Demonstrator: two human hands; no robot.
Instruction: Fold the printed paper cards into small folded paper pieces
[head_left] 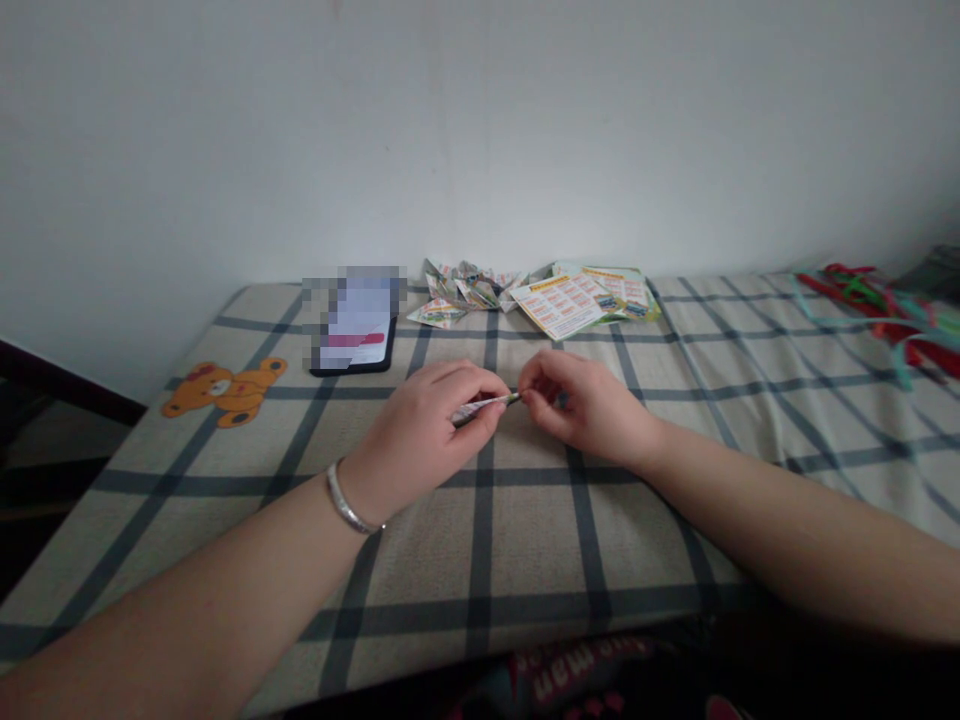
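My left hand [424, 432] and my right hand [589, 405] meet over the middle of the checked tablecloth [525, 520]. Both pinch a small folded piece of printed paper [489, 404], held edge-on between them just above the cloth. The left fingers curl around its left end; the right fingertips grip its right end. A silver bracelet [346, 503] sits on my left wrist.
A phone [356, 335] lies at the back left, next to a heap of folded paper pieces [465, 290] and a stack of orange printed leaflets [581, 298] by the wall. Red and green ribbons [881, 305] lie at far right. A bear print [225, 390] marks the cloth's left.
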